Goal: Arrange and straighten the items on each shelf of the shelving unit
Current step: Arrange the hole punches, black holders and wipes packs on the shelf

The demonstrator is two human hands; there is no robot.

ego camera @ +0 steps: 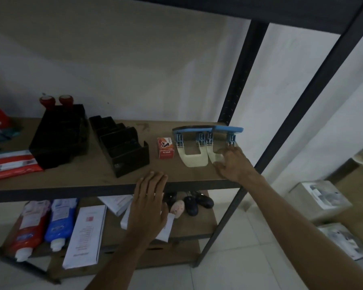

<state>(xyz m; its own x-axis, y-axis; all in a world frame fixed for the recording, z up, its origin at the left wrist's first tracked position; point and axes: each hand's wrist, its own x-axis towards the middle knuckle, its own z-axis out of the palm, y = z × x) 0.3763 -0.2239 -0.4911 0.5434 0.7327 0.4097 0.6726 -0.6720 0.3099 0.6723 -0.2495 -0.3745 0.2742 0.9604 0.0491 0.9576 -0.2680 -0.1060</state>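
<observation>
On the brown middle shelf (96, 181) stand two blue-topped hole punches side by side: the left one (190, 143) and the right one (222, 135). My right hand (232, 162) lies on the base of the right punch, fingers spread and touching it. My left hand (148, 204) hovers flat in front of the shelf's front edge, fingers straight, holding nothing. A small red staple box (165, 147) stands left of the punches. Two black desk organisers (60, 135) (122, 146) sit further left.
Red packets (8, 164) lie at the shelf's left end. The lower shelf holds a red bottle (30, 227), a blue bottle (60, 222), white booklets (86, 233) and several computer mice (192, 203). Black uprights (237, 80) frame the unit. Cardboard boxes (319, 197) sit on the floor at right.
</observation>
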